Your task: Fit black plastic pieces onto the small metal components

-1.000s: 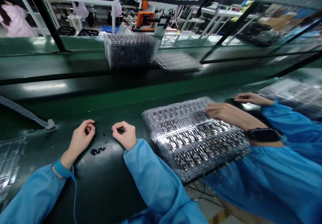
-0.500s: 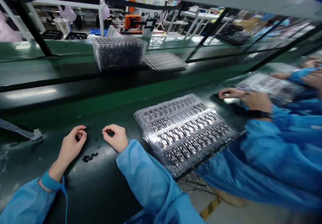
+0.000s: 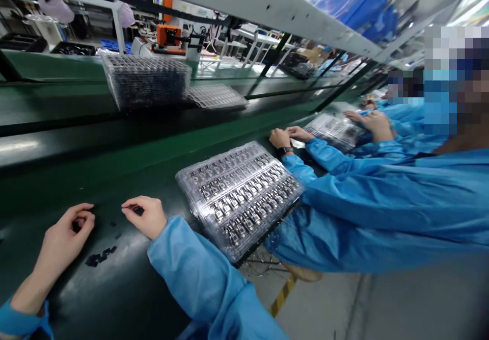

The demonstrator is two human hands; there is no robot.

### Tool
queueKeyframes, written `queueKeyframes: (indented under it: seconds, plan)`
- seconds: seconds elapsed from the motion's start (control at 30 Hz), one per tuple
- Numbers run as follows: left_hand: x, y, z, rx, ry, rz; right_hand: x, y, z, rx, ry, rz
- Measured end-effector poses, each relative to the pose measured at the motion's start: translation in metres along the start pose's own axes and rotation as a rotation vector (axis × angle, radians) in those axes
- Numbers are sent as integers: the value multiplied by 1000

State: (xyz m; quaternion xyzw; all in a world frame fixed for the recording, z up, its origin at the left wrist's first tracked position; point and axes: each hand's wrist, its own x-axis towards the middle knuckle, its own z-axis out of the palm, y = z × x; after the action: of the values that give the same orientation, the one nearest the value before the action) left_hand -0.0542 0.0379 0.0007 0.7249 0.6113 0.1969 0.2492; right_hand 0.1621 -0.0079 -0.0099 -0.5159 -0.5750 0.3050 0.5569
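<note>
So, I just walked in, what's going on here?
The camera wearer's left hand and right hand are at a dark bench, fingers curled, with small black pieces lying between them. Whether either hand pinches something is too small to tell. Right of the right hand lies a clear tray with rows of metallic parts. Past it is a co-worker's watch-wearing hand.

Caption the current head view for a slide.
The left hand and right hand flank small black pieces on a dark green worktop, beside a clear tray of metallic parts.
</note>
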Motion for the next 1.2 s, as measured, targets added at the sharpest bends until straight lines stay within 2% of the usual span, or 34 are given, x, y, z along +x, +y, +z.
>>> queueKeyframes:
  seconds: [0.33,0.83,1.2]
  plan:
    - [3,-5,2,8,-19,-33,-1,1,0,-24,20,-67]
    - [2,-9,4,-1,-11,-1,-1,-1,-1,-102,-17,42]
    - [3,-6,1,2,-16,-29,-1,1,0,-87,-17,-14]
